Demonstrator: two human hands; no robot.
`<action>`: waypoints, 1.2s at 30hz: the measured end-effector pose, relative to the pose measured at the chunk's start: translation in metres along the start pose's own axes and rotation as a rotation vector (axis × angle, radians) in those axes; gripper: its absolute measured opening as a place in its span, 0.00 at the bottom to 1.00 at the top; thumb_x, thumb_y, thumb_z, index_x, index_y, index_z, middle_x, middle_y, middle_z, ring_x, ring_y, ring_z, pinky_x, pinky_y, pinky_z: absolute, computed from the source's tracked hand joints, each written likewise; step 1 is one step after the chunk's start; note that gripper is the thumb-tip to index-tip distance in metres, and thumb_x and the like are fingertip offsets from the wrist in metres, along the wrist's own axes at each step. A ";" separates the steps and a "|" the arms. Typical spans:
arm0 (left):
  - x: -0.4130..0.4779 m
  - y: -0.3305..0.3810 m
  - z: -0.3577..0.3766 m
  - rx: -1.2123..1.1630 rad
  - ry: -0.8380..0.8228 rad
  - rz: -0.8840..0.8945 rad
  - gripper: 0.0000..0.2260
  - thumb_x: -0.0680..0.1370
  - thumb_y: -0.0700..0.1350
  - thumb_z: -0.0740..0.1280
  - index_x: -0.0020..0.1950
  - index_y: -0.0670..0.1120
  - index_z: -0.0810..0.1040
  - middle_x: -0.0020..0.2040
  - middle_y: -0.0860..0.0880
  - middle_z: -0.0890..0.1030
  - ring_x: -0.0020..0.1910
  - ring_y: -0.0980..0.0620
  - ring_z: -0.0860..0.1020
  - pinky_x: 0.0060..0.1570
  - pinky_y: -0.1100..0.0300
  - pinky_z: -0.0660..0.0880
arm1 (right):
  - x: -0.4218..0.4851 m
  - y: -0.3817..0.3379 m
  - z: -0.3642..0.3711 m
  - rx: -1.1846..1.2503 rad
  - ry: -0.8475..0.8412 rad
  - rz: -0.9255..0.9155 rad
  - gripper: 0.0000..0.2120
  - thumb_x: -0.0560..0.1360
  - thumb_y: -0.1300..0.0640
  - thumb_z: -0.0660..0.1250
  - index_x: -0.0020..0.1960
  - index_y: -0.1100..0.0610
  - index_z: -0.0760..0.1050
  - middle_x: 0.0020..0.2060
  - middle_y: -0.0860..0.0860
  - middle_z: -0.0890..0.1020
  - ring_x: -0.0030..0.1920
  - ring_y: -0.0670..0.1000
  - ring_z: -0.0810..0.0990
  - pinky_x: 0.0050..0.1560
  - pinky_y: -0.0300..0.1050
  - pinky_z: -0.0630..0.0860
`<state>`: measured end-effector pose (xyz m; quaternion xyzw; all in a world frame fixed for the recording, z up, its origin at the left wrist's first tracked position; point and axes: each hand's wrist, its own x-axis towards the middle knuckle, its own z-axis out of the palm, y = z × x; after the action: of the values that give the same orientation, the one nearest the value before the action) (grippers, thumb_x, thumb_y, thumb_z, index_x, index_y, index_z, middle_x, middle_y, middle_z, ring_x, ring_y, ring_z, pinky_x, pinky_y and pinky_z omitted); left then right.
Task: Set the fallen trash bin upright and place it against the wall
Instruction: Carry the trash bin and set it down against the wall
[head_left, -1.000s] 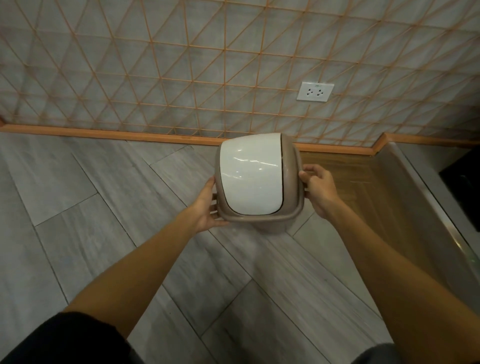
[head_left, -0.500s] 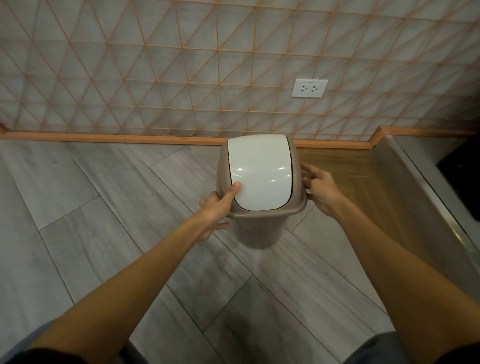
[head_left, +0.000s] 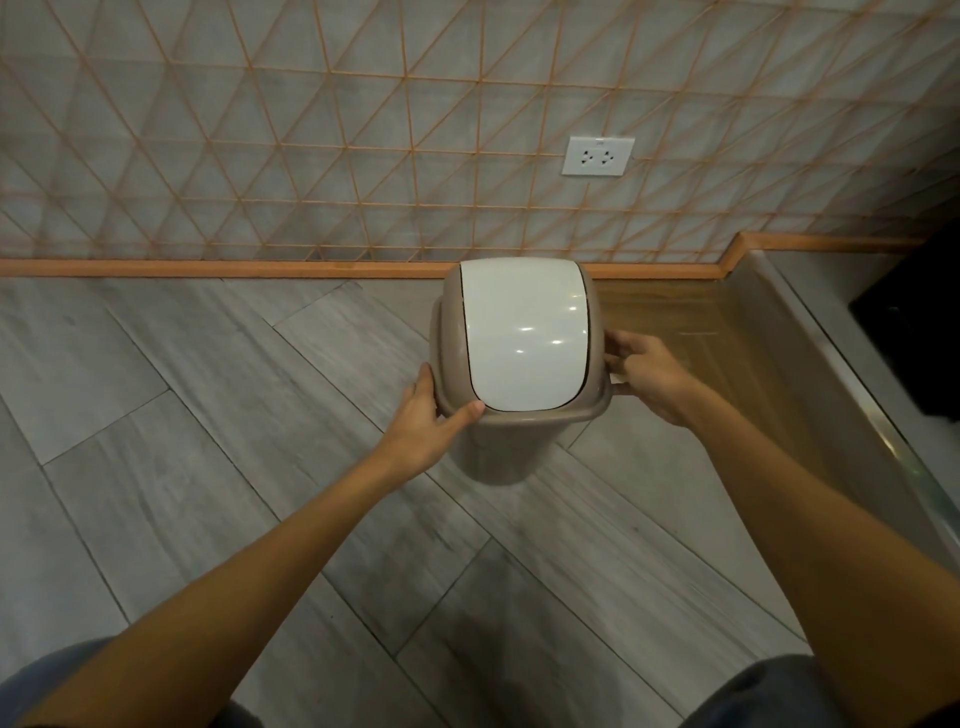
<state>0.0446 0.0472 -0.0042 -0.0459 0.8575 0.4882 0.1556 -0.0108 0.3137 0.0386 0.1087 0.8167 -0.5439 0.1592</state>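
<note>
1. Taupe plastic forms the body and collar of the trash bin (head_left: 519, 447), with a glossy white swing lid (head_left: 524, 338) on top; it sits upright at centre frame, its far edge close to the orange baseboard (head_left: 260, 269) of the tiled wall (head_left: 311, 130).
2. The left hand (head_left: 423, 421) clasps the lower-left corner of the collar, thumb laid along the front edge by the lid and the other fingers curled out of sight beneath the rim.
3. The right hand (head_left: 647, 376) grips the collar's right side, fingers closed around its lip.
4. The bin looks light and probably empty, since two fingertip holds at the rim seem enough to steer it. The shell looks stiff but thin, so it may flex if squeezed.
5. The shiny lid is likely slippery and pivots freely, making it a poor handhold. The collar rim on both sides is the safer place to hold.
6. The base is hidden under the wide top, so whether it rests on the grey plank floor (head_left: 182, 467) or hangs just above cannot be told.
7. The gap to the baseboard is masked by the lid's far edge, so contact with the wall is unclear.
8. A white socket (head_left: 597, 156) sits upper right of centre; a dark object at the right edge is cut off.
</note>
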 end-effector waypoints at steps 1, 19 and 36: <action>0.000 0.000 -0.002 -0.005 -0.003 0.001 0.45 0.71 0.65 0.68 0.80 0.50 0.50 0.76 0.46 0.63 0.70 0.44 0.71 0.68 0.46 0.72 | -0.001 0.000 -0.001 -0.023 -0.018 0.005 0.26 0.79 0.72 0.50 0.74 0.55 0.64 0.68 0.53 0.74 0.64 0.55 0.75 0.63 0.59 0.75; 0.008 -0.004 0.013 0.126 0.071 0.289 0.61 0.66 0.51 0.79 0.79 0.48 0.32 0.82 0.49 0.43 0.80 0.49 0.50 0.76 0.44 0.59 | -0.042 0.022 0.013 -0.401 -0.132 -0.268 0.56 0.68 0.53 0.76 0.78 0.49 0.36 0.75 0.49 0.63 0.70 0.47 0.66 0.65 0.38 0.64; 0.116 0.019 -0.002 -0.023 0.135 0.356 0.52 0.62 0.64 0.76 0.79 0.52 0.54 0.75 0.53 0.64 0.74 0.52 0.65 0.72 0.47 0.67 | 0.065 0.006 -0.002 -0.334 -0.094 -0.364 0.48 0.67 0.48 0.75 0.77 0.44 0.49 0.72 0.45 0.68 0.69 0.48 0.69 0.70 0.52 0.69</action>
<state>-0.0703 0.0642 -0.0237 0.0721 0.8550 0.5135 0.0082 -0.0690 0.3182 0.0095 -0.0935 0.8930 -0.4257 0.1121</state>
